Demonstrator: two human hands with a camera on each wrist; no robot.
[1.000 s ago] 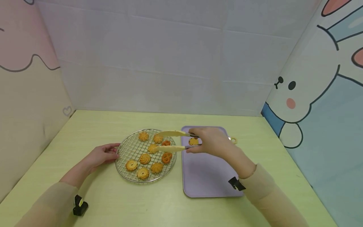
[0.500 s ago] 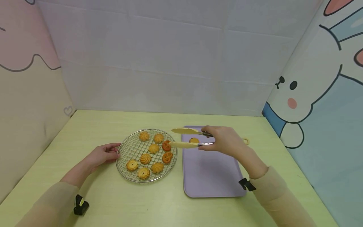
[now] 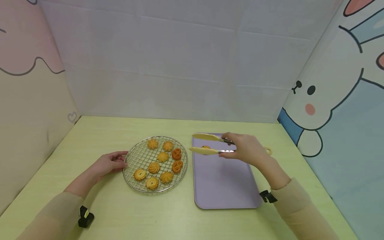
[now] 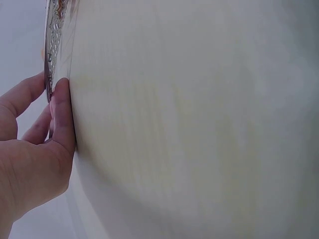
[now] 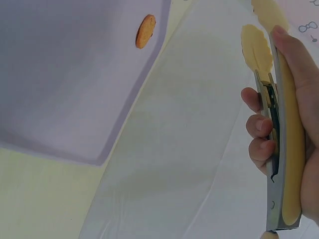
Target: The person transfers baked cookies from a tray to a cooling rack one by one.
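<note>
My left hand (image 3: 107,166) pinches the left rim of a round wire cooling rack (image 3: 132,163); in the left wrist view, the thumb and fingers (image 4: 62,112) meet at its edge. Several piped cookies (image 3: 154,167) lie on the rack, along with two darker pretzel-shaped ones (image 3: 177,166) near its right side. My right hand (image 3: 247,149) grips a pair of tongs (image 3: 207,151) with cream-coloured tips. The tips are spread apart and hold nothing, hovering over the upper left of a purple tray (image 3: 225,186). A single cookie (image 5: 145,31) lies on that tray, partly hidden behind the tongs in the head view.
Rack and tray stand side by side on a pale yellow table (image 3: 150,220), with a narrow gap between them. A white sheet (image 3: 180,66) rises behind the table. Walls printed with cartoon figures (image 3: 318,100) flank both sides.
My right hand has drawn the spread tongs rightward, from above the rack's right side to above the tray. The left hand stays at the rack's rim, and the cookies lie as before.
</note>
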